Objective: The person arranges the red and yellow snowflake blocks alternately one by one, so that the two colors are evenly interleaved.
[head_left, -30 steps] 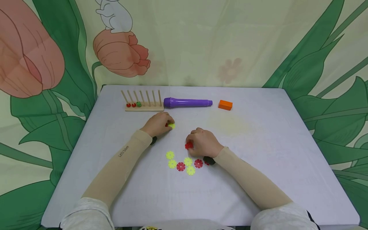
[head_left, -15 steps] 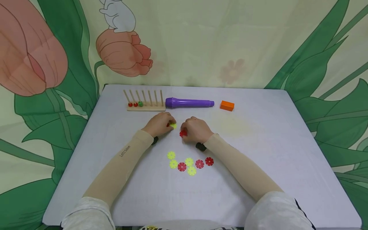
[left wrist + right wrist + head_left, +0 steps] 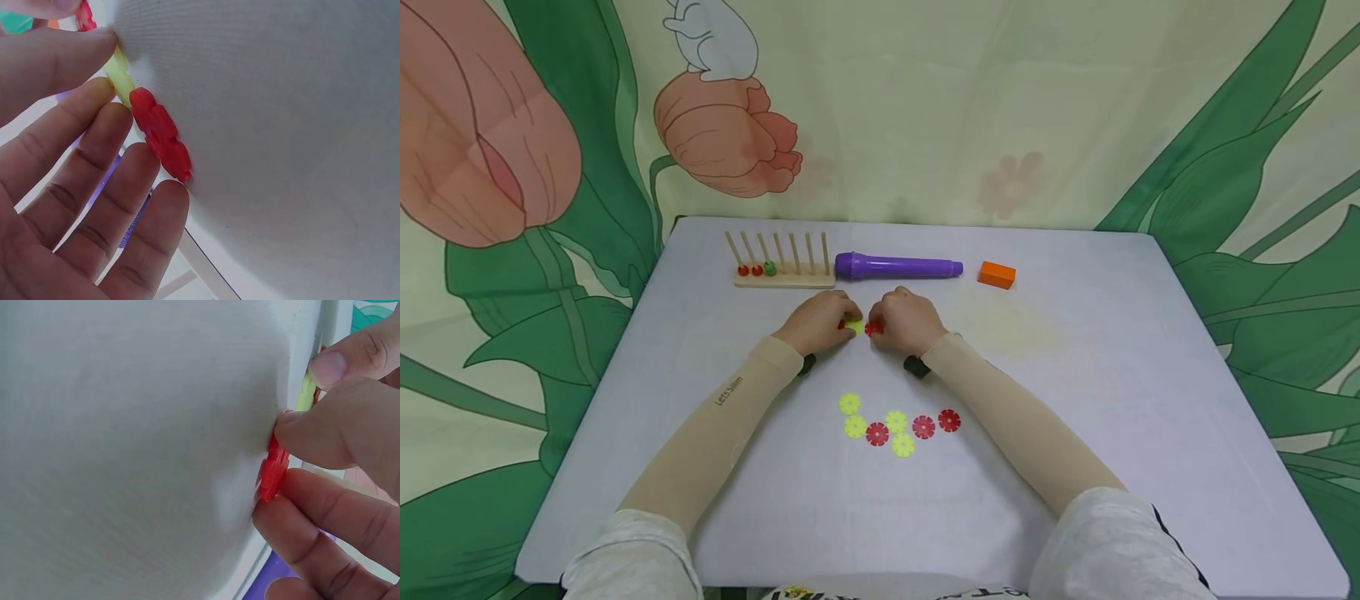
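Observation:
My left hand (image 3: 838, 320) pinches a yellow toothed disc (image 3: 853, 327) with a red disc joined to it; in the left wrist view the yellow disc (image 3: 119, 75) and its red partner (image 3: 159, 134) sit at my fingers (image 3: 94, 162). Close beside it, my right hand (image 3: 883, 322) pinches another red disc (image 3: 873, 328) against the yellow one. In the right wrist view that red disc (image 3: 273, 467) is held between thumb and finger (image 3: 331, 519), with the yellow disc's edge (image 3: 305, 394) just beyond. Both hands hover low over the white table (image 3: 1075, 400).
Several loose yellow and red discs (image 3: 896, 422) lie in a cluster nearer to me. At the far edge stand a wooden peg rack (image 3: 782, 268) with small beads, a purple tube (image 3: 895, 267) and an orange block (image 3: 997, 274). A flower-print cloth hangs behind.
My right hand has carried its red disc up and left from beside the loose cluster to meet the yellow disc. The left hand has stayed put.

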Motion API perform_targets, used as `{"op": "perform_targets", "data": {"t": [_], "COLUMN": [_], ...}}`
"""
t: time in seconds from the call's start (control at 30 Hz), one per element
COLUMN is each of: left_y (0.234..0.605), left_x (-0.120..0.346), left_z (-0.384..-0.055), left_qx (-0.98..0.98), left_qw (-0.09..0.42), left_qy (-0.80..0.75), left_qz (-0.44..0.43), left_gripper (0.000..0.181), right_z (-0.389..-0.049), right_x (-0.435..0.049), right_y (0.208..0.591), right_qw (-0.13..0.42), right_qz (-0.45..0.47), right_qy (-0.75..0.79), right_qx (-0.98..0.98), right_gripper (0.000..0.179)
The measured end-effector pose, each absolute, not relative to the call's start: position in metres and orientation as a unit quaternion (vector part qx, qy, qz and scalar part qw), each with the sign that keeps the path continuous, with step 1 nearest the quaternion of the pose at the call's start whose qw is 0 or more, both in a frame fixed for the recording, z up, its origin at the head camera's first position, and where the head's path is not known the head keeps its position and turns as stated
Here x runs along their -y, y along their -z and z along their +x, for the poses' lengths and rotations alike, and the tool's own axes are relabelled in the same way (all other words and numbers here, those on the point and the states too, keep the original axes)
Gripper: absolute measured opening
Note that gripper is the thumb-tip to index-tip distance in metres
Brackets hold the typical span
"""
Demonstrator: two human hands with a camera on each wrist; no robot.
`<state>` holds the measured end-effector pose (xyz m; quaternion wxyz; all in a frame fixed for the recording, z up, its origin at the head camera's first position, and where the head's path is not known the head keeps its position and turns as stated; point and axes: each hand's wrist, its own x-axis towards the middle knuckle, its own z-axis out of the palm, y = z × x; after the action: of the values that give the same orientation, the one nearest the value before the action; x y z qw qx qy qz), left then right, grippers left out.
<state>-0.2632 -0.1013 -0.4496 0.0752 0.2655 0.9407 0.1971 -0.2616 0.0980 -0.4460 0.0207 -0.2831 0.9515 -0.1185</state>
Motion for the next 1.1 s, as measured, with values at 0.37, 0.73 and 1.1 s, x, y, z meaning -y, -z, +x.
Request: {"op": "perform_targets", "data": {"t": [0.37, 0.73, 1.1], "left_y": [0.454, 0.456, 0.448], "left_x": [0.098, 0.090, 0.081], "left_z": [-0.261, -0.265, -0.273], "left_qx": [-0.939, -0.937, -0.929], "left_qw": [0.074, 0.078, 0.095], "left_qy": [-0.203, -0.194, -0.196], "left_qz": [0.269, 0.281, 0.299], "left_gripper": [0.027, 0.030, 0.030], "right_z": [-0.260, -0.242, -0.183], "right_x": [-0.100, -0.103, -0.088], "right_y": [0.452, 0.449, 0.438], "right_qw": [0.016, 0.029, 0.071], "right_qz": [-0.272, -0.251, -0.318], "right_qy": [0.115, 0.171, 0.186], "right_qx": [-0.955, -0.952, -0.927], "right_gripper": [0.023, 0.024, 0.017]}}
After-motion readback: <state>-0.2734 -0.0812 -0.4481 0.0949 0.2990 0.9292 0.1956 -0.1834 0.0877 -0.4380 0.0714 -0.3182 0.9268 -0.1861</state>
